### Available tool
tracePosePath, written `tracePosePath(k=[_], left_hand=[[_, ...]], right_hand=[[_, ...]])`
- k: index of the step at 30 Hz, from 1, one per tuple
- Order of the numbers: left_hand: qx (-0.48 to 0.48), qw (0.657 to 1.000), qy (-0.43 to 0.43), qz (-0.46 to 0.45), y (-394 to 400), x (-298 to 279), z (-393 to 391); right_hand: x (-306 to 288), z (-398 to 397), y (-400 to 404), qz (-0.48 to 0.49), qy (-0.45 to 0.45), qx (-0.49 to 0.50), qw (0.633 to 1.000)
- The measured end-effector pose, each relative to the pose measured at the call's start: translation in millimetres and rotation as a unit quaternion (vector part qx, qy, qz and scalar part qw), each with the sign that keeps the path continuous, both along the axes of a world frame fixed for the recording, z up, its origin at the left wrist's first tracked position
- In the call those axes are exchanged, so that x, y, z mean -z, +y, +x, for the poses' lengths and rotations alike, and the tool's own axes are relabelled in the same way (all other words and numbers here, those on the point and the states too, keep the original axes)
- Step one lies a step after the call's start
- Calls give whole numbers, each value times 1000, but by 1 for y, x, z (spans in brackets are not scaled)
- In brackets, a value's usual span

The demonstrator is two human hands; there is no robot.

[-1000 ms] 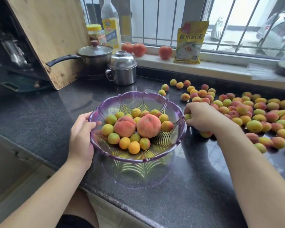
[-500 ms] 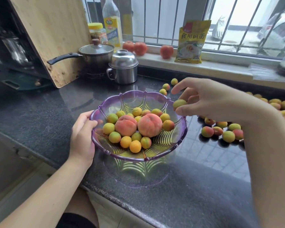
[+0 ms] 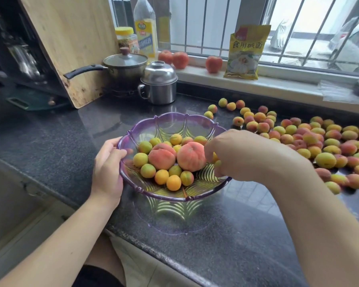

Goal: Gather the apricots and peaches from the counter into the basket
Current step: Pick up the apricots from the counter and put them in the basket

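A purple see-through basket (image 3: 174,117) stands on the dark counter (image 3: 226,235). It holds two peaches (image 3: 161,156) and several apricots (image 3: 161,176). My left hand (image 3: 108,168) grips the basket's left rim. My right hand (image 3: 240,154) reaches down into the basket's right side beside the right-hand peach (image 3: 191,156), with its fingers curled round an apricot (image 3: 217,163) that is mostly hidden. Several loose apricots (image 3: 311,139) lie spread over the counter to the right.
Three peaches (image 3: 214,64) sit on the window sill beside a yellow packet (image 3: 245,52). Behind the basket stand a lidded steel mug (image 3: 159,83), a saucepan (image 3: 124,67), a leaning wooden board (image 3: 71,42) and an oil bottle (image 3: 145,27). The counter's front edge runs below the basket.
My right hand picked an apricot from the pile, lifted it over the rim and has come down into the basket's right side. My left hand stayed on the rim.
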State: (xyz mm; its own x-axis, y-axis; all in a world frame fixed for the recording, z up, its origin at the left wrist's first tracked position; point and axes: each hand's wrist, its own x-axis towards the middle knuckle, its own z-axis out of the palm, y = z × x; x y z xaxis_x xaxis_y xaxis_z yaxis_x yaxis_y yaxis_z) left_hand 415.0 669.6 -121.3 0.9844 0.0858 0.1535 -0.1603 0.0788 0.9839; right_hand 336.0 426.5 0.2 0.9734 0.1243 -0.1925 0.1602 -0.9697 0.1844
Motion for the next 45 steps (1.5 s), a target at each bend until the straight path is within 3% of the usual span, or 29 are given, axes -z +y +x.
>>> tracePosePath(k=[6, 14, 18, 28, 32, 36, 40, 42, 45], left_hand=[[4, 1000, 10, -12, 0, 0, -1], [9, 1000, 9, -25, -2, -1, -1], [6, 999, 4, -46, -4, -2, -1], [6, 999, 3, -33, -3, 0, 0], [6, 1000, 1, -22, -2, -1, 0], [5, 1000, 1, -21, -2, -2, -2], [5, 1000, 2, -15, -3, -3, -3], [6, 1000, 3, -11, -3, -3, -3], [3, 1000, 5, -10, -4, -3, -4]], right_hand=[[-1, 2, -1, -25, 27, 9, 999], [19, 11, 10, 16, -48, 42, 998], [22, 7, 13, -7, -81, 64, 995], [23, 7, 21, -25, -71, 68, 995], [-5, 2, 1, 55, -70, 86, 992], [-30, -12, -52, 129, -119, 179, 968], [10, -23, -94, 149, -125, 280, 940], [36, -31, -95, 200, -197, 313, 907], [68, -44, -94, 211, -347, 285, 868]])
